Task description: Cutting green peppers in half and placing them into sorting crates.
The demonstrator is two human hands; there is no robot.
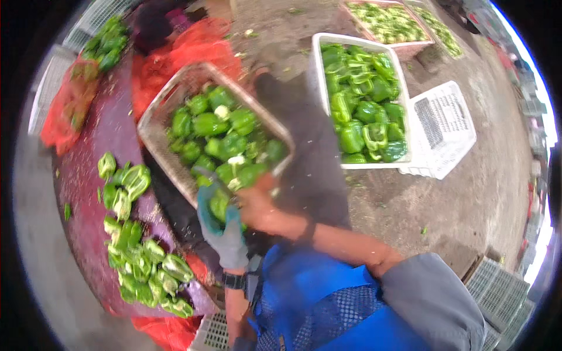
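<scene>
In the head view my left hand (221, 232), in a grey and teal glove, grips a green bell pepper (218, 205) above the near end of a dirt-stained crate (169, 164). My bare right hand (259, 206) is close against it, blurred, and holds a knife whose blade (214, 179) points to the upper left over the pepper. Whether the blade has entered the flesh I cannot tell. Inside the crate lie whole green peppers (210, 125) and a few pale pepper cores (222, 112).
To the left, halved peppers (140, 263) lie on a purple-red surface (94, 219). A white crate (373, 166) of cut peppers stands at right, beside an upside-down-looking white crate (448, 131). Red mesh sacks (193, 52) lie beyond, near a partly visible person (153, 26).
</scene>
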